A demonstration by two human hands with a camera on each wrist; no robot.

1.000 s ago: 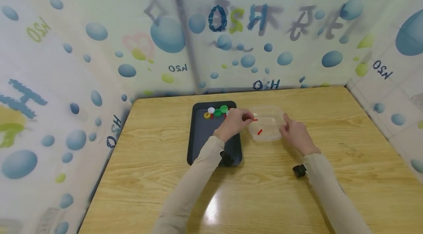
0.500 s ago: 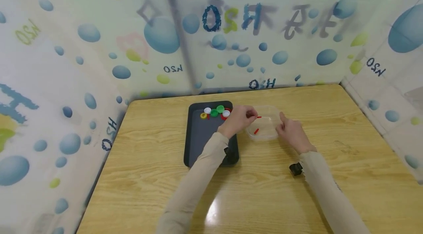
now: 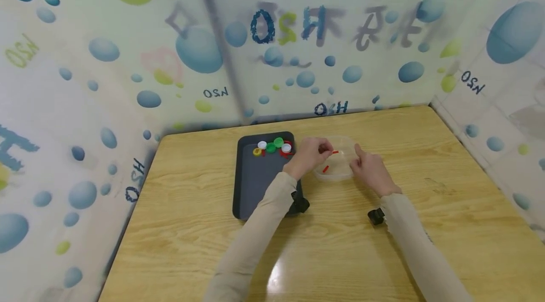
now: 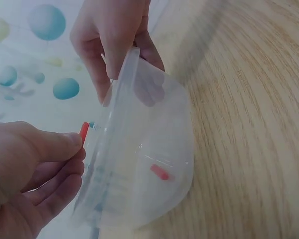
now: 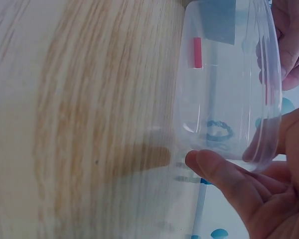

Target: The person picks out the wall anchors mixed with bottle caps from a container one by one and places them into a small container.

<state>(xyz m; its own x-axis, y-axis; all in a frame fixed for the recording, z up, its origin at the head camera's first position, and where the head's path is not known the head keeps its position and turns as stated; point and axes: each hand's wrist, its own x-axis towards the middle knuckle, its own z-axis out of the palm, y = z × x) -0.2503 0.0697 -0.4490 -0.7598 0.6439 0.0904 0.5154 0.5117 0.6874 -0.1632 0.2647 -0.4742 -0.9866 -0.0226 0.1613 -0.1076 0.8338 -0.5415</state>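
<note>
My left hand (image 3: 312, 155) pinches a small red stick (image 4: 84, 132) between thumb and fingertips, just above the rim of a clear plastic container (image 3: 340, 174). Another short red stick (image 4: 160, 172) lies on the container's floor. On the container's right side, my right hand (image 3: 373, 172) grips the wall, with the thumb and fingers on either side of the rim. In the right wrist view, this lying red stick (image 5: 197, 53) shows through the clear wall. My left hand's fingers (image 5: 291, 55) are partly cut off there by the frame edge.
Left of the container stands a dark tray (image 3: 242, 188). At its far end lie white caps (image 3: 261, 144), green caps (image 3: 278, 142), a yellow cap (image 3: 257, 152) and several red pieces (image 3: 284, 154). A patterned curtain (image 3: 272, 79) rises behind the wooden table (image 3: 183, 207).
The left hand has moved a little to the right over the container, still pinching the red stick. The right hand keeps its grip on the wall. The head view has shifted slightly.
</note>
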